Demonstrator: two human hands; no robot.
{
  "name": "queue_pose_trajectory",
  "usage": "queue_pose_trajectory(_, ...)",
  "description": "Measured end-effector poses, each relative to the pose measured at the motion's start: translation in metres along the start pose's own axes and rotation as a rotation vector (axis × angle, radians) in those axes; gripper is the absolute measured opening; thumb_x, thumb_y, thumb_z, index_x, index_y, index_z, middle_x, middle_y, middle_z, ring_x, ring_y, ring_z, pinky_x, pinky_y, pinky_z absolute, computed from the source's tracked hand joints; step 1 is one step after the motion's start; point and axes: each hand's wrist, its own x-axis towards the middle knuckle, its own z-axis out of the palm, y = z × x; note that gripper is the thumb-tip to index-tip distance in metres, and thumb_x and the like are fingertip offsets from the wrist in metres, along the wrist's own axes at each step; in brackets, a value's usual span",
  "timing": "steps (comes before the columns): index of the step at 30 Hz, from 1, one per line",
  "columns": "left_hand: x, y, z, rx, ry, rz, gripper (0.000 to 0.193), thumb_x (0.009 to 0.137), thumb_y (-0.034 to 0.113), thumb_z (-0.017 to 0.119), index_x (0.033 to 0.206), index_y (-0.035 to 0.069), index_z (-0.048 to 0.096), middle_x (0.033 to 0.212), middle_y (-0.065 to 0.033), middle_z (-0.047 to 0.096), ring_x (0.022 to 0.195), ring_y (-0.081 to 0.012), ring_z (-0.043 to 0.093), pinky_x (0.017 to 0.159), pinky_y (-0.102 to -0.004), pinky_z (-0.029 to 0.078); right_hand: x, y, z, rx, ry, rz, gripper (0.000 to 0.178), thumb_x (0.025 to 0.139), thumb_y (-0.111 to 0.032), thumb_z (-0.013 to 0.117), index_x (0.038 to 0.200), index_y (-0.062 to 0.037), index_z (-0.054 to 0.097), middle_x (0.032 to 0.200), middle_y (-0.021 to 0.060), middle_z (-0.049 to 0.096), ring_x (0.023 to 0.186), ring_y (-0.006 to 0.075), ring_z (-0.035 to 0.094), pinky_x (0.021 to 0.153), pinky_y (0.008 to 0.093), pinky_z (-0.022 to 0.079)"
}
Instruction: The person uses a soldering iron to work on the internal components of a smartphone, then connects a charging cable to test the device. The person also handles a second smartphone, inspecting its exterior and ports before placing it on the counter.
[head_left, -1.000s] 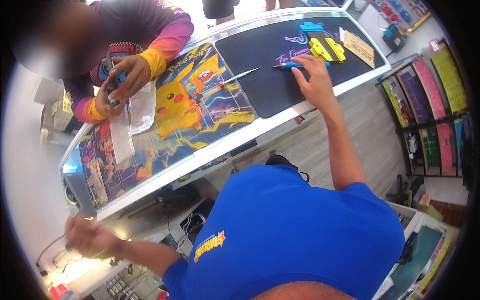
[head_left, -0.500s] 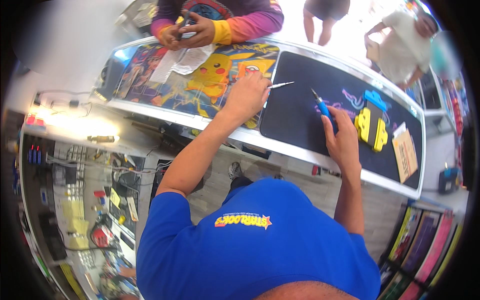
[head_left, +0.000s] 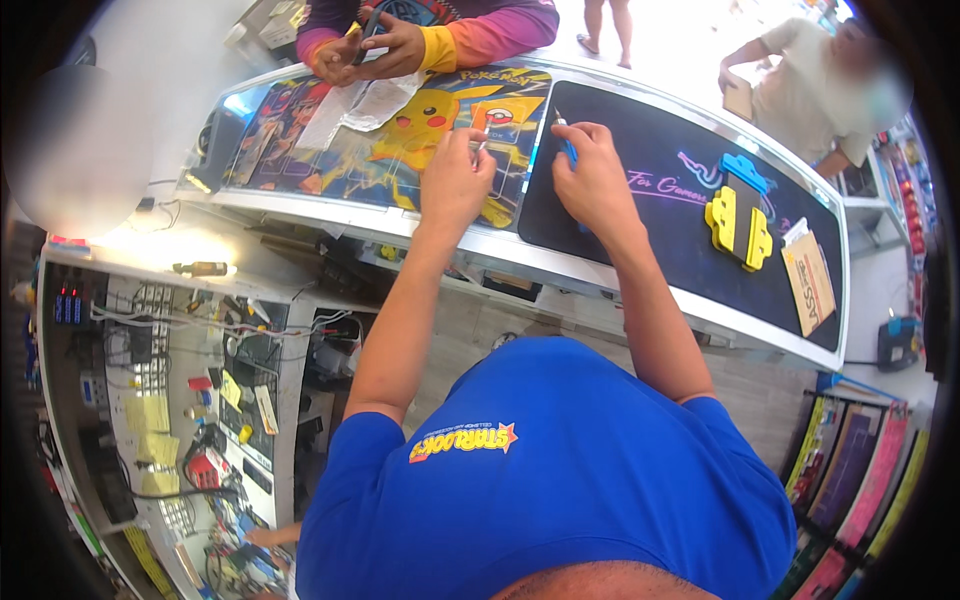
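My left hand (head_left: 456, 185) is closed around a slim silver pointed tool (head_left: 485, 140), held over the colourful cartoon mat (head_left: 400, 195). Most of that tool is hidden by my fingers, so its exact kind is unclear. In my right hand (head_left: 597, 185) is a blue-handled, thin-tipped tool (head_left: 570, 152), its metal tip pointing away from me. That hand is above the left part of the black mat (head_left: 680, 255). On the black mat's right side, yellow and blue clamps (head_left: 722, 222) grip a dark flat slab (head_left: 745, 205).
A brown cardboard packet (head_left: 808, 280) lies at the black mat's right end. Crumpled white paper (head_left: 375, 105) rests on the cartoon mat, below a person's hands (head_left: 390, 50) holding a dark phone-like object. A cluttered workbench (head_left: 255, 390) stands at left; another person (head_left: 810, 85) stands far right.
My right hand has swung left and away from me with the blue-handled tool, closer to my left hand. My left hand has shifted slightly left, its tool now pointing away from me.
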Motion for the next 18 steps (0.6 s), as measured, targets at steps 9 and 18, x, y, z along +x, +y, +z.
queue_pose_trajectory(9,0.007,-0.005,0.035,-0.148,-0.082,0.290,0.025,0.101,0.021,0.067,0.117,0.004,0.073,0.112,-0.0184,0.072,0.107,-0.0381,0.069,0.094,-0.0485,0.052,0.003,-0.033,0.029,-0.330,-0.081,0.163,0.039,0.099,-0.031,0.065,0.122,-0.0012,0.074,0.135,0.0248,0.066,0.121,0.0426,0.068,0.100,0.0500,0.058)
queue_pose_trajectory(18,-0.002,0.018,0.021,-0.658,-0.186,0.000,0.026,0.114,0.020,0.056,0.124,0.002,0.072,0.095,-0.0013,0.064,0.081,-0.0073,0.056,0.076,-0.0240,0.047,-0.107,0.002,-0.140,-0.138,0.391,0.264,0.031,0.101,-0.026,0.067,0.117,-0.0017,0.079,0.110,0.0195,0.079,0.104,0.0349,0.076,0.092,0.0423,0.059)
